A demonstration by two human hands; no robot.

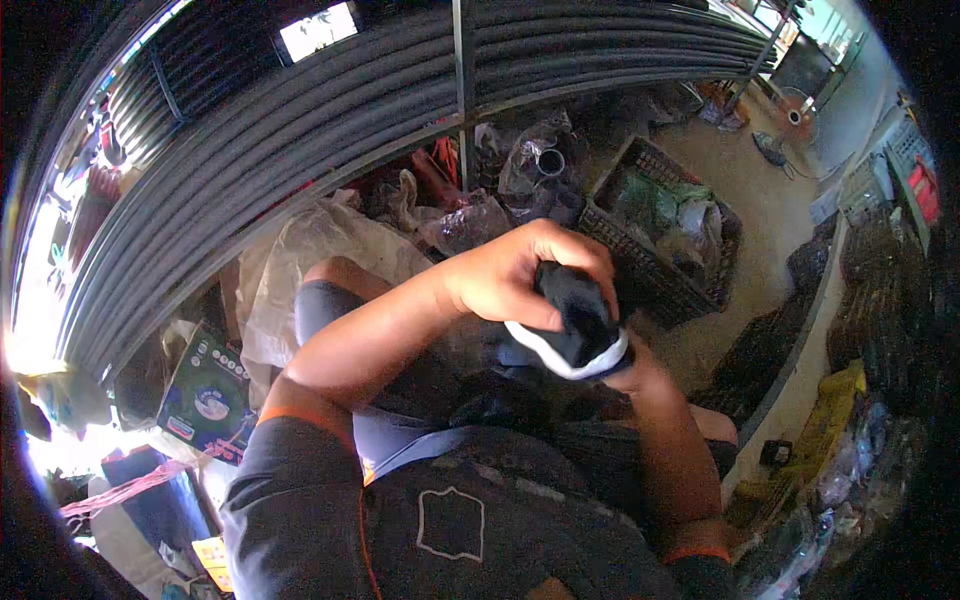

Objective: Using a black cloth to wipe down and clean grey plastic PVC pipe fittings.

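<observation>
My left hand [540, 274] grips a black piece, fabric-like, with a white edge band [570, 364]; its fingers curl over the top and the thumb lies on the near side. Below and to the right, my right hand [630, 367] is at the lower end of the same black piece [574, 307], and most of its fingers are hidden behind it. The piece is held above my lap, between both hands. What exactly it is, I cannot tell.
Long dark pipes [330, 112] lie stacked on a metal rack [463, 90] ahead. A plastic crate [645, 262] holding clear and green bags stands beyond my hands. Plastic sheeting [330, 240] and a green printed box [206, 397] are at the left. A yellow object [825, 420] lies at the right.
</observation>
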